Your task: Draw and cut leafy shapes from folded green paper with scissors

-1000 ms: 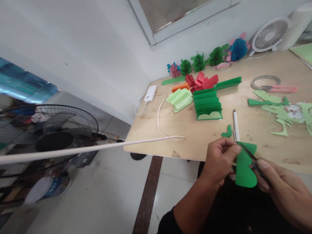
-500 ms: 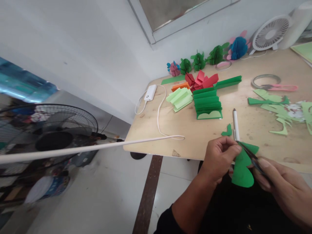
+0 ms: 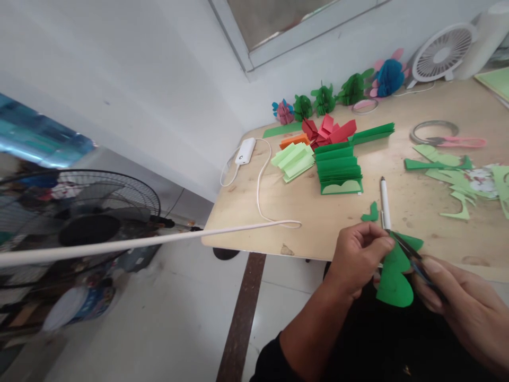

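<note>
My left hand (image 3: 360, 257) pinches a green piece of paper (image 3: 395, 286) with a scalloped edge, over the table's front edge. In my right hand (image 3: 449, 286) is a pair of scissors (image 3: 411, 252), its handles largely covered by the fingers. The blades lie across the upper part of the green paper, close to my left fingertips. Just beyond the paper lies a white pen (image 3: 385, 204). A small green scrap (image 3: 370, 212) rests to the left of the pen.
Folded dark green paper (image 3: 338, 167), light green paper (image 3: 294, 162) and red paper (image 3: 328, 130) lie mid-table. Paper scraps (image 3: 457, 180) and a tape roll (image 3: 433, 127) sit right. A white cable (image 3: 260, 185) crosses left. Behind stand paper figures (image 3: 324, 99) and a small fan (image 3: 443, 53).
Both hands stay in nearly the same place. The lower end of the green paper has shifted very slightly left and down, and the scissors have turned a little.
</note>
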